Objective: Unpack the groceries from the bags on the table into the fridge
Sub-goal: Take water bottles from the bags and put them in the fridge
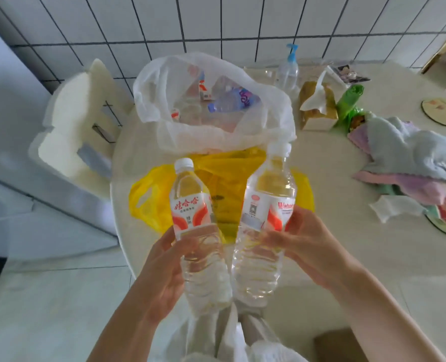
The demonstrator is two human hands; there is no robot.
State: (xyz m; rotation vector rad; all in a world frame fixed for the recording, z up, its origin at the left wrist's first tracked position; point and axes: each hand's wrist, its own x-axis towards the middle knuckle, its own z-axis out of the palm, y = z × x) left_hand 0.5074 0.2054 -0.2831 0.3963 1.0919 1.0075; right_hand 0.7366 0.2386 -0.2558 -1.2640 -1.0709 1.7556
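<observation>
Left hand [162,273] and right hand [308,246] each wrapped fingers round one water bottle [193,205] [266,205], lifted clear of the white bag [216,131], likely for one fridge trip.

Two clear water bottles with red-and-white labels and white caps, held upright side by side above the surface edge: left bottle [194,226], right bottle [265,223]; behind, open white bag [216,100] holding more bottles; flattened yellow bag [148,202] beneath.

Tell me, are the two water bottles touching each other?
Apart. The head view shows yellow bag and table between the left bottle and the right bottle along their whole length.
</observation>
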